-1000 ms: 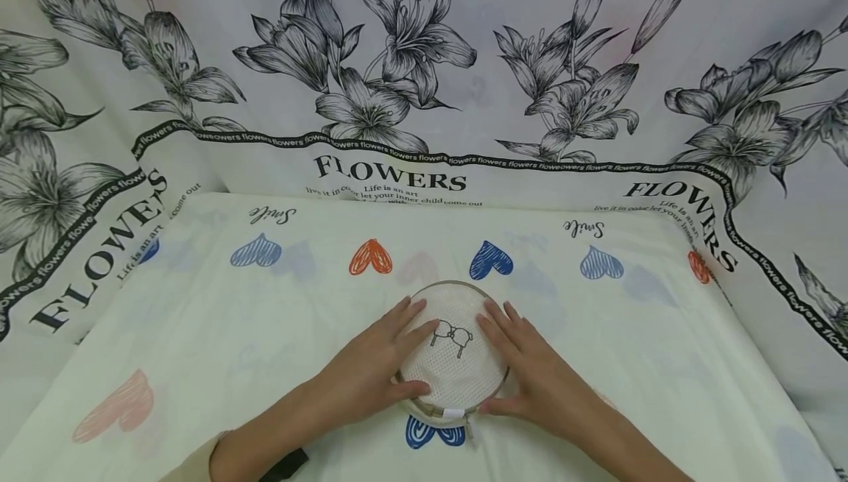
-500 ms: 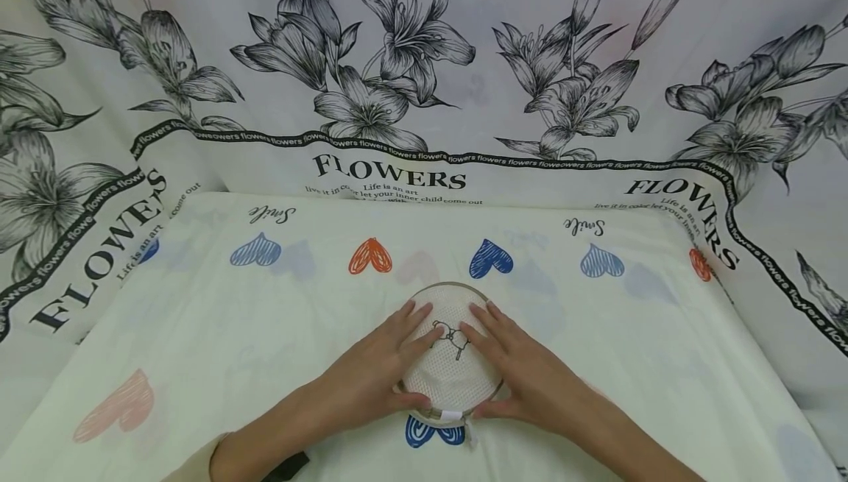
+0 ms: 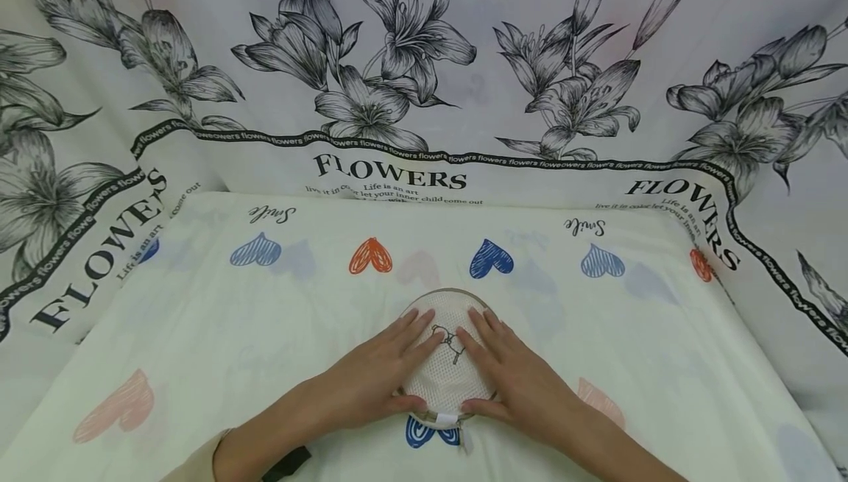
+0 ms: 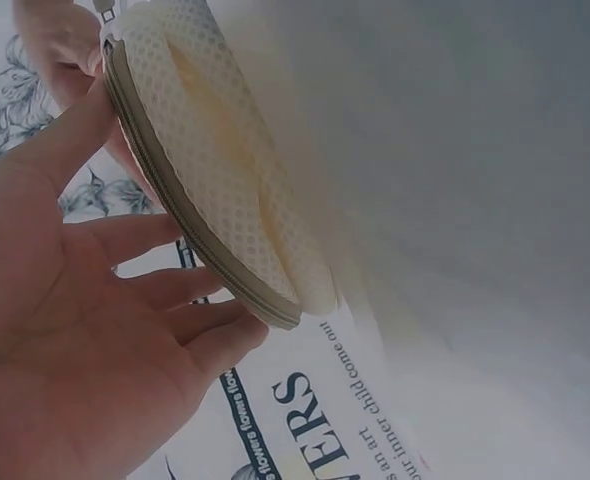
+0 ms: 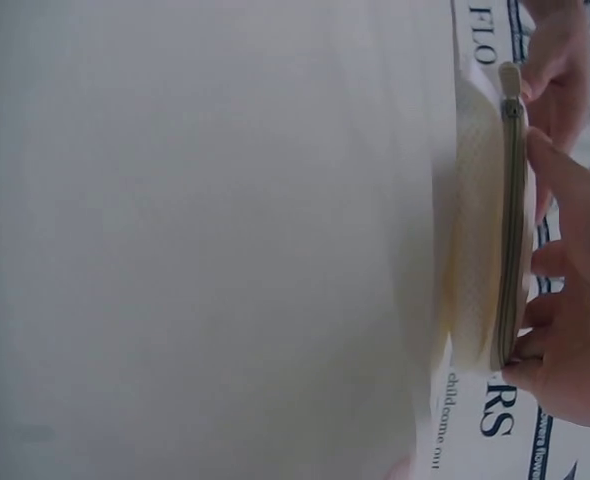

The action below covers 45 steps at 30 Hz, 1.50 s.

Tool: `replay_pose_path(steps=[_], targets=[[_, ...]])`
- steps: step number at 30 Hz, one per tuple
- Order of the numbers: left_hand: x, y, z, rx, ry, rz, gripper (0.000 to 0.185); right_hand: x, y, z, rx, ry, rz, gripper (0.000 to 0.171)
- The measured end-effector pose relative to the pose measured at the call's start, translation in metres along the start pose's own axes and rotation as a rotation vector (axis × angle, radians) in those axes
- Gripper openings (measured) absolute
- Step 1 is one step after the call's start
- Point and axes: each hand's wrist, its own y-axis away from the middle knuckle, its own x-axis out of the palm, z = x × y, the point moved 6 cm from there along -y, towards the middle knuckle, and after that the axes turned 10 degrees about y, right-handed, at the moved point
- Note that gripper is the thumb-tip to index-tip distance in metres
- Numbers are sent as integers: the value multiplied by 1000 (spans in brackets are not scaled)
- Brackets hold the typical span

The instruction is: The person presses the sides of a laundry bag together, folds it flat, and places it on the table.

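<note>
A round white mesh laundry bag [image 3: 445, 388] with a small black line drawing on top lies near the front of the surface. My left hand [image 3: 379, 375] rests on its left side, fingers spread over the top and thumb at the near rim. My right hand [image 3: 520, 379] touches the right side in the same manner, its fingertips on the mesh and partly covering the drawing. A brown zipper [image 4: 180, 215] runs round the rim in the left wrist view. The zipper pull [image 5: 511, 80] stands out at one end in the right wrist view.
White cloth with printed hearts [image 3: 199, 335] covers the surface. Behind it hangs a flower-printed curtain [image 3: 490, 114], which also wraps the left and right sides. A dark object [image 3: 286, 465] shows partly beneath my left forearm.
My right hand has moved left, further over the top of the bag. The bag's far edge has come slightly nearer. My left hand has barely moved.
</note>
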Motion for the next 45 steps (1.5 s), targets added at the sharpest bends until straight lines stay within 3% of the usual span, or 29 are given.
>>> replay_pose_path(steps=[16,24,37,45], targets=[[5,-3,2,26,-66,56,91,8,0,3,-20,76,7,91],[8,-6,3,4,-70,84,94,8,0,5,-35,101,4,89],[14,-5,6,-29,-74,129,92,16,-3,6,-4,109,111,88],[12,-4,7,-6,-83,112,91,12,-2,5,5,117,118,90]])
